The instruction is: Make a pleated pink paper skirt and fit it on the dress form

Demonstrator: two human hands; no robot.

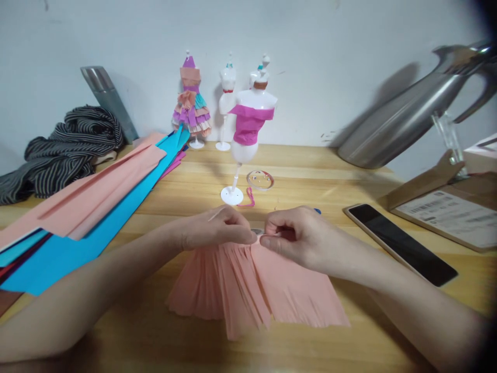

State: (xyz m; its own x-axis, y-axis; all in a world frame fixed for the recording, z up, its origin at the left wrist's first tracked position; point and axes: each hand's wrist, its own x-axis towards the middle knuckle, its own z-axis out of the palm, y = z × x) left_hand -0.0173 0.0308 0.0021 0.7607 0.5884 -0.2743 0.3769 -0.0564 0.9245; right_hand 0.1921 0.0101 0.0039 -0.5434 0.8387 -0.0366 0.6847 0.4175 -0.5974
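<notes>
A pleated piece of salmon-pink crepe paper fans out on the wooden table toward me. My left hand and my right hand both pinch its gathered top edge, fingertips almost meeting in the middle. A thin pale stick or pin pokes up from my left fingers. Just behind the hands stands a small white mannequin wearing a magenta paper top. Two more mannequins stand at the wall, one in a layered multicoloured paper dress, the other bare.
Long sheets of pink and blue paper lie at the left, with a striped cloth behind them. A tape roll sits by the mannequin base. A phone, a cardboard package and a steel jug are at the right.
</notes>
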